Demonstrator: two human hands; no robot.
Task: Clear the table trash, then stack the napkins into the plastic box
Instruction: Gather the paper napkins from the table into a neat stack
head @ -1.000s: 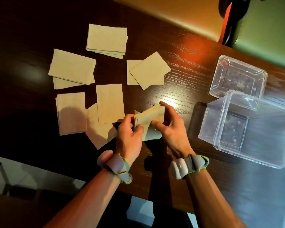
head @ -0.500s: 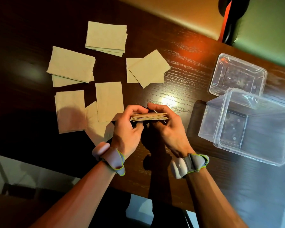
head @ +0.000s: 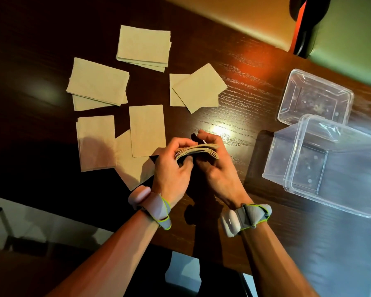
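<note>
Two hands are closed on one small stack of napkins (head: 196, 151), which is held edge-on to the camera above the near middle of the worktop (head: 244, 82). The left hand (head: 171, 172) grips the stack's left end, fingers curled over the top and thumb beneath. The right hand (head: 216, 168) grips the right end, fingers arched over the far side; the right grip is likewise narrow and closed on the stack. The layered edges of the stack are seen fanned slightly between the two grips.

Several loose napkins are spread flat on the worktop to the left and beyond the hands. One upright napkin (head: 147, 130) lies just left of the left hand, overlapping a tilted napkin (head: 133, 166) whose lower corner is partly hidden by the left wrist. A further napkin pile (head: 96, 142) lies left of these. Three more groups are noted farther off: a left pair (head: 96, 84), a far pile (head: 144, 47), and an overlapped pair (head: 197, 88) beyond the hands.

A clear plastic box (head: 334, 168) stands to the right of the right hand, apart from it, open side up. A second clear container (head: 315, 97) is set just behind it, touching or nearly so. A grey band is worn on each wrist.
</note>
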